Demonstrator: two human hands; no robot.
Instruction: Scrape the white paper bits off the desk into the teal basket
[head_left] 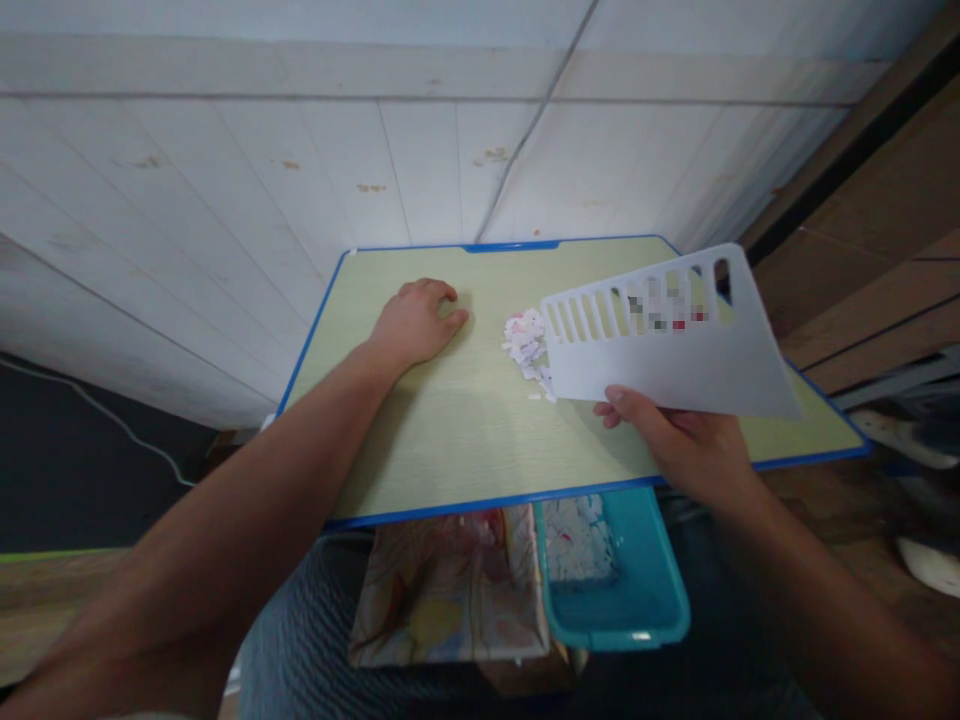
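My right hand grips the lower edge of a white slotted plastic sheet, thumb on top. The sheet is tilted above the right side of the table, with a row of long slots along its upper part and a larger hole near the far corner. At its left edge lies a small pile of white and pinkish paper scraps. My left hand rests on the tabletop left of the pile, with its fingers loosely curled, thumb apart and nothing in it.
The pale yellow table has a blue rim and stands against a white panelled wall. Below its near edge are a teal bin with white scraps inside and a patterned box or bag. A cable runs down the wall.
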